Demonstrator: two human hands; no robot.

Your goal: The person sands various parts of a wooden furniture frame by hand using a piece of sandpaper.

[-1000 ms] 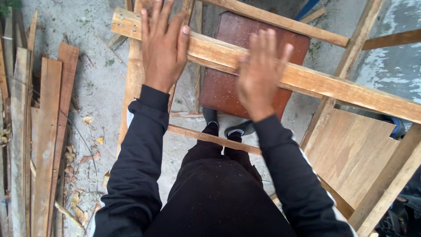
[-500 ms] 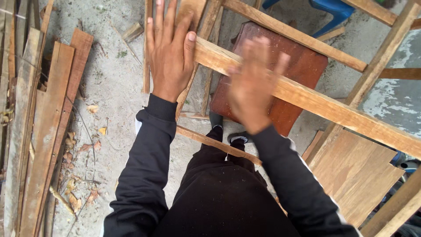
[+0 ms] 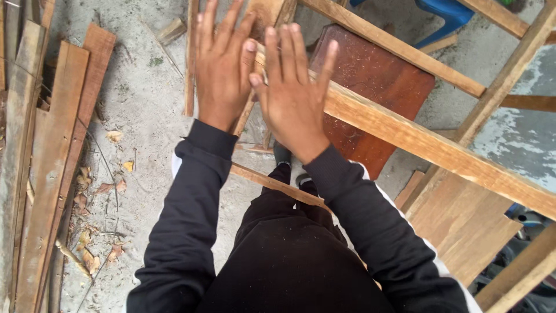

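My left hand [image 3: 220,66] and my right hand [image 3: 292,93] lie flat, fingers spread, side by side over the left end of a long pale wooden rail [image 3: 428,145] of a timber frame. The thumb of my right hand touches the edge of my left hand. Neither hand grips anything. The rail runs from under my hands down to the right. Beneath it lies a dark reddish board [image 3: 376,81] on the ground. My black sleeves and black trousers fill the lower middle.
Several weathered planks [image 3: 52,162] are stacked on the concrete at the left, with dry leaves [image 3: 98,191] beside them. More frame rails [image 3: 399,52] cross at the top right. A pale plywood panel [image 3: 463,220] sits at the lower right, a blue plastic object [image 3: 446,11] at the top.
My right hand has slid left along the rail until it meets my left hand, which stayed near the rail's end. The view has shifted slightly.
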